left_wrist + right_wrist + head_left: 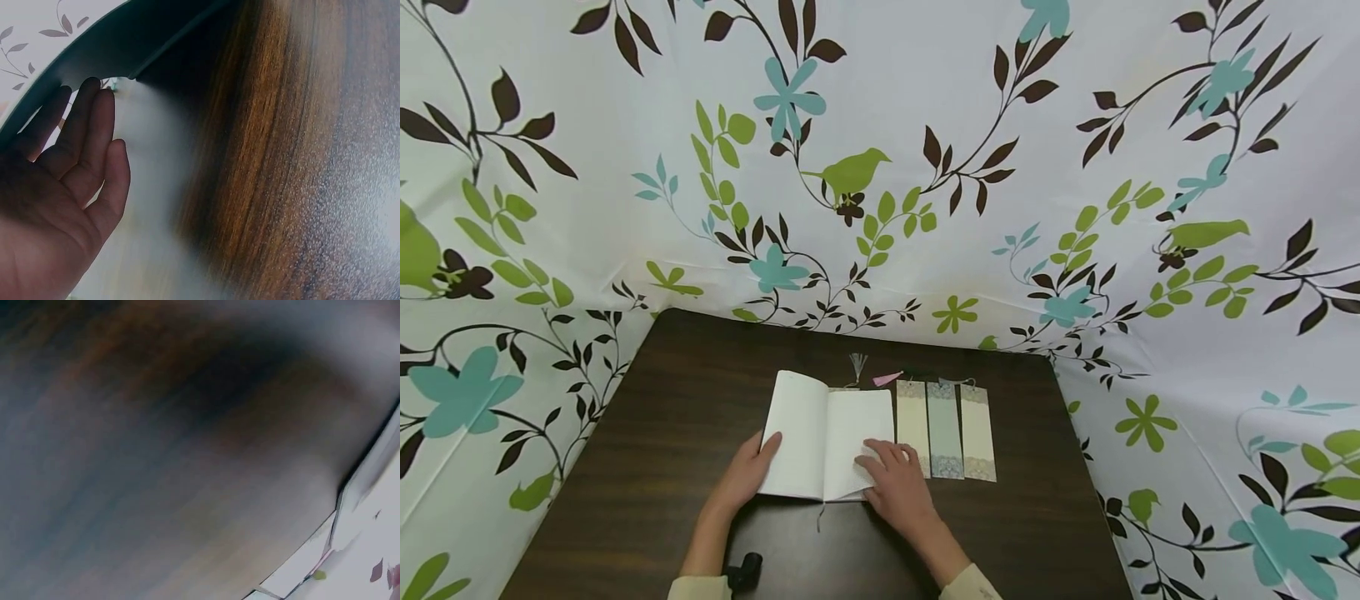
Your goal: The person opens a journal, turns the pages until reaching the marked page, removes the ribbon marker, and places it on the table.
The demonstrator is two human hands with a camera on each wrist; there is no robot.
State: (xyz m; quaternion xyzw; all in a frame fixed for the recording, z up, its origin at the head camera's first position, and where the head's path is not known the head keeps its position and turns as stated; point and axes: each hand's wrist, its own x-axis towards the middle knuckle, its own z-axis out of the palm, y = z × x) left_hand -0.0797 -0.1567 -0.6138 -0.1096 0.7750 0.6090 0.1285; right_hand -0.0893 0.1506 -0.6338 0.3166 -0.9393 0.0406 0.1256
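Note:
An open notebook [797, 442] with blank white pages is raised at its left side above the dark table. My left hand [747, 473] holds its left edge, thumb on the page. In the left wrist view, that hand's fingers [87, 137] reach under the dark cover [125, 50]. My right hand [897, 482] rests on the lower right page with loosely bent fingers. Right of the notebook lie three patterned bookmarks: a cream one [913, 417], a blue-grey one [945, 433] and another cream one [977, 437]. The right wrist view is blurred and shows no hand.
A grey tassel [858, 365] and a pink tassel [887, 378] lie behind the notebook. A thin ribbon [820, 517] hangs from its lower edge. The dark wooden table [625, 500] meets a leaf-patterned cloth [955, 275] at the back and sides.

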